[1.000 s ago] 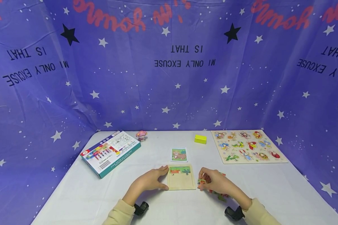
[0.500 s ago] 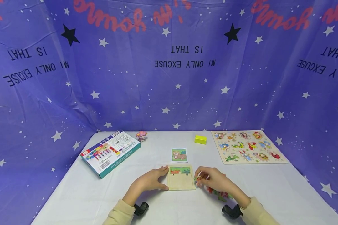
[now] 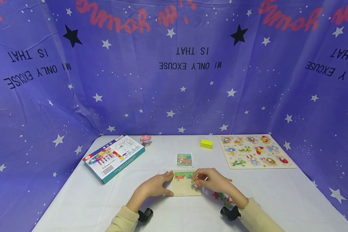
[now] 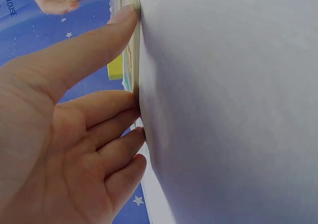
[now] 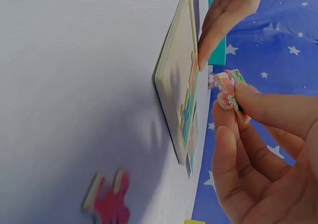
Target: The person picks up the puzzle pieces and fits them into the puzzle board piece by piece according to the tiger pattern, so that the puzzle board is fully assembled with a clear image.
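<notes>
A wooden puzzle tray (image 3: 187, 189) lies in front of me, with joined pieces (image 3: 182, 175) along its far edge and bare wood nearer. My left hand (image 3: 156, 185) rests against the tray's left side, thumb and fingers spread and fairly straight, as the left wrist view also shows. Over the tray's right part, my right hand (image 3: 213, 180) pinches an orange and green jigsaw piece (image 5: 229, 92) between thumb and fingers, held above the wood. Loose jigsaw pieces (image 3: 227, 201) lie on the table under the right forearm, partly hidden; a red one (image 5: 112, 201) shows in the right wrist view.
Behind the tray lies a picture card (image 3: 184, 159). A yellow block (image 3: 206, 143) and a small pink figurine (image 3: 146, 140) stand farther back. At left is a flat box (image 3: 114, 158); at right, an insect puzzle board (image 3: 255, 152). A purple starry cloth (image 3: 174, 96) hangs behind.
My right hand has moved left from beside the tray to over its right part, carrying the jigsaw piece. The left hand has stayed in place.
</notes>
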`<state>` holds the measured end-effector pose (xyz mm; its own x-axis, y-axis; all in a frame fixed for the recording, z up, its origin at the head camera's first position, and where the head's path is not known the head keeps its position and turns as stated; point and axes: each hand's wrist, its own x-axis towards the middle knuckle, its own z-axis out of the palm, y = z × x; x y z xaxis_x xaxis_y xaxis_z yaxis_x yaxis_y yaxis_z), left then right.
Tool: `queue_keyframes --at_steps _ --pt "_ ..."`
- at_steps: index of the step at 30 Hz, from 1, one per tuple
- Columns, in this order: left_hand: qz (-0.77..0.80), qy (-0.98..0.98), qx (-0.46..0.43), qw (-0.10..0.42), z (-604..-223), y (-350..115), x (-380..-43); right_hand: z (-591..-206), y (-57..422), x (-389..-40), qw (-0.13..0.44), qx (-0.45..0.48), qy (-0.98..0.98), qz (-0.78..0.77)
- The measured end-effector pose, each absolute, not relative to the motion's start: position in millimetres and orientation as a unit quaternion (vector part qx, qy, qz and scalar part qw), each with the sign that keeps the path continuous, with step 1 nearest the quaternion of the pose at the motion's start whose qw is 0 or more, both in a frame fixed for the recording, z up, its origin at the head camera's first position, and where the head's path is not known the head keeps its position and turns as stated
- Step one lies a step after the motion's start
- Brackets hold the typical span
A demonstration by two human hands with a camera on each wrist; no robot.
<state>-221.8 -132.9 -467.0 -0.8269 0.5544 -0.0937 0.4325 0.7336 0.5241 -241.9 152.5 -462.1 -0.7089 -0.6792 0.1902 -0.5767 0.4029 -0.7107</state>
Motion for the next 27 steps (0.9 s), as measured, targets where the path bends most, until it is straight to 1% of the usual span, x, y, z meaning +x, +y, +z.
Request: queue_keyframes --at_steps 6,20,27 --pt "0.244 0.924 0.269 0.12 -466 -133 -222 -461 139 -245 0.082 -0.37 0.83 -0.41" --pt "0.243 0.924 0.268 0.121 -465 -132 -222 -469 111 -257 0.078 -0.388 0.825 -0.404" --pt "0.246 0.924 0.269 0.119 -466 -133 -221 -473 97 -262 0.079 -0.377 0.833 -0.398"
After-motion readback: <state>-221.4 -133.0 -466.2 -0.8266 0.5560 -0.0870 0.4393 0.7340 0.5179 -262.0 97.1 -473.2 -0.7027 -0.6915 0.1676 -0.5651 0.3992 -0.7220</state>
